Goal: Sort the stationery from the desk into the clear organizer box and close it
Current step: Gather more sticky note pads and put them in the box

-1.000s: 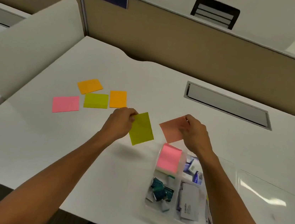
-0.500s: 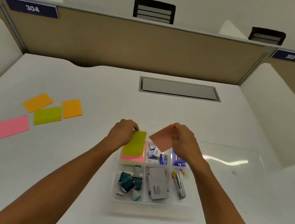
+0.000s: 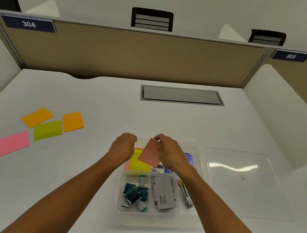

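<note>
1. Clear organizer box (image 3: 156, 213) sits on the white counter (image 3: 93, 99) near its front edge, roughly centre, lid off.
2. Clear lid (image 3: 237, 181) lies flat on the counter just right of the box, touching or nearly touching it; can't tell which.
3. Right hand (image 3: 171, 153) holds a salmon-pink sticky note (image 3: 150, 152) by its top corner, fingers pinched on it; the note hangs tilted above the box's back compartments.
4. Left hand (image 3: 122, 147) is over the box's back-left compartment, fingers curled; can't tell if it grips anything.
5. Yellow-green sticky notes (image 3: 139, 163) lie in that back-left compartment on top of a pink pad, only the pink edge showing.
6. Front-left compartment: teal binder clips (image 3: 134, 193). Front-middle: grey card box (image 3: 164, 193). Front-right: a stapler (image 3: 186, 196).
7. Still on the counter toward the left edge: two orange notes (image 3: 37, 117) (image 3: 72, 121), a green note (image 3: 48, 130), a pink note (image 3: 12, 143), close together, the green one touching the orange ones.
</note>
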`<state>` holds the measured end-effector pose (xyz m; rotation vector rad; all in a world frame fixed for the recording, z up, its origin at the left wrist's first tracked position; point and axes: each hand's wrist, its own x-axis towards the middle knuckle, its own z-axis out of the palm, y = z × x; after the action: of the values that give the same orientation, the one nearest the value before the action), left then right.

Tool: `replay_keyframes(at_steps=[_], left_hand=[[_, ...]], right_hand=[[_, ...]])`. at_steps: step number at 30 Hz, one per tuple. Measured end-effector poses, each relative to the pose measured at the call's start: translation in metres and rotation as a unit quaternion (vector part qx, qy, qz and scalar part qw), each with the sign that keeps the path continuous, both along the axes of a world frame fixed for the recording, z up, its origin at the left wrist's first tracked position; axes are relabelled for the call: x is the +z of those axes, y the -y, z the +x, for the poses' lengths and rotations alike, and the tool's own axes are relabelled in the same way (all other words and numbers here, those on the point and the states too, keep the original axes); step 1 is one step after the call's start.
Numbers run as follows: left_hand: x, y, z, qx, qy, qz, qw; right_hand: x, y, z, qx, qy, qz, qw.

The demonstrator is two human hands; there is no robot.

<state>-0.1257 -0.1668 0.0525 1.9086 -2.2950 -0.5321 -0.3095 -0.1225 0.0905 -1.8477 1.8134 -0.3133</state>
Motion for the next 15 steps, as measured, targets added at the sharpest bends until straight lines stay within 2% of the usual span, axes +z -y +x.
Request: replay_keyframes(at_steps=[9,15], left_hand=[[0.014,-0.012,0.037,0.045,-0.101,-0.034,0.993],[0.013,-0.023,0.075,0.106,-0.115,-0.044,0.987]], right_hand=[[-0.015,0.026,0.044,0.09,-0.047,-0.002,0.995],[-0.03,0.031,0.059,0.079,-0.05,-0.001,0.996]])
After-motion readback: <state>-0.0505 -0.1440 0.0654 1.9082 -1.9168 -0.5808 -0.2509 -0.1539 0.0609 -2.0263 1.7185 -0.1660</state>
